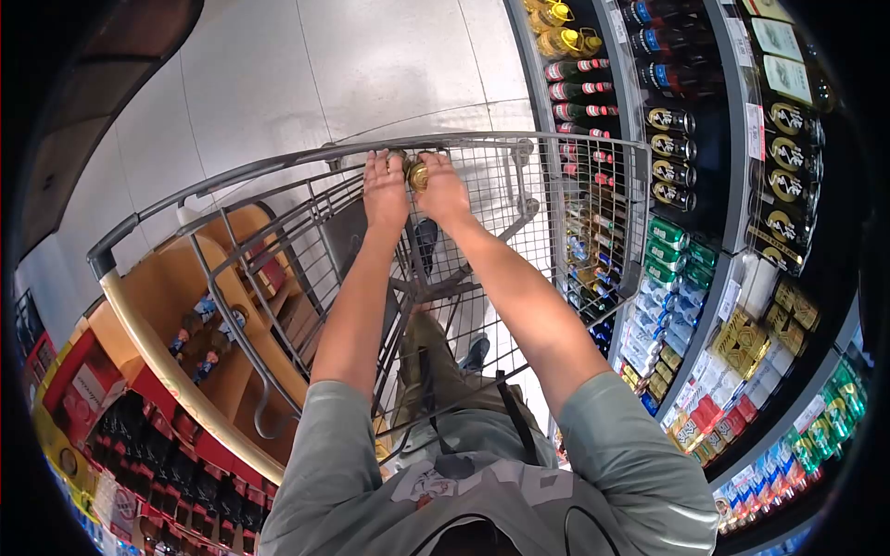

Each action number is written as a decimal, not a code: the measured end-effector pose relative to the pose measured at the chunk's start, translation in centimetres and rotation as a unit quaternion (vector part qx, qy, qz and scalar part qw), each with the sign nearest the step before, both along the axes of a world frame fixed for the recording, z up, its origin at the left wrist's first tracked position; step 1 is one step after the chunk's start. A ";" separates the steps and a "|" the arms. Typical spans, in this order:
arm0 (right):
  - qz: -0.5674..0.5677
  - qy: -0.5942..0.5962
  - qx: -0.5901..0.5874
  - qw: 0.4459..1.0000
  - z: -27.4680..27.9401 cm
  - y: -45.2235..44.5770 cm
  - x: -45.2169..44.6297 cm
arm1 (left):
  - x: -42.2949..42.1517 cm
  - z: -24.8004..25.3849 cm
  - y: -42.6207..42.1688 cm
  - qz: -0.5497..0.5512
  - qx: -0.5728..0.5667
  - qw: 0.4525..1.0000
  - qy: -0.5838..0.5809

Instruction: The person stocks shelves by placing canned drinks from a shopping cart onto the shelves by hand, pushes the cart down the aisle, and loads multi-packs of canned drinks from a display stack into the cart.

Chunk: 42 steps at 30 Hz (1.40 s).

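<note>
Both of my arms reach forward into a grey wire shopping cart (593, 153). Near the cart's far rim, my left hand (385, 188) has its fingers curled against a dark and gold can (397, 157). Just to the right, my right hand (442, 190) is closed around the side of a gold-topped can (418, 176). The two cans stand close together between my hands. Their lower parts are hidden by my hands.
Shelves (547, 83) of bottles and cans run along the right. A wooden display stand (176, 324) is at the left, beside red and black packs (167, 463). Pale floor tiles (250, 83) lie beyond the cart.
</note>
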State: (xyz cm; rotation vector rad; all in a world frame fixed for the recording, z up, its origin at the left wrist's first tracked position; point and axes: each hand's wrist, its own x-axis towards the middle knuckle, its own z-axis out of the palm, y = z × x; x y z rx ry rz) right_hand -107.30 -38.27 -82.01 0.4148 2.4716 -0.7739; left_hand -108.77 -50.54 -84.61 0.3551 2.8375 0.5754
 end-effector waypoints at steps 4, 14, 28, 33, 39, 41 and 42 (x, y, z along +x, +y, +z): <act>-0.116 -0.008 -0.054 0.992 1.3 2.4 1.1 | -0.1 1.3 -0.2 0.049 0.048 0.993 -0.097; -0.354 0.061 -0.325 0.875 16.1 14.4 16.7 | 7.7 7.4 1.5 0.150 0.091 0.962 -0.211; -0.344 0.383 -0.229 0.826 40.5 23.1 47.9 | 16.2 37.6 15.6 -0.127 0.387 0.886 -0.224; -0.363 0.427 -0.250 0.789 44.5 25.2 55.0 | 19.2 47.6 23.3 -0.300 0.342 0.883 -0.114; -0.281 0.454 -0.082 0.842 48.9 27.7 56.3 | 20.2 50.4 32.1 -0.462 0.319 0.826 -0.050; -0.260 0.463 -0.059 0.846 50.9 28.5 55.5 | 20.4 52.2 34.5 -0.526 0.292 0.798 -0.005; -0.236 0.466 -0.030 0.852 51.7 29.2 55.0 | 20.6 53.1 35.7 -0.558 0.268 0.785 -0.004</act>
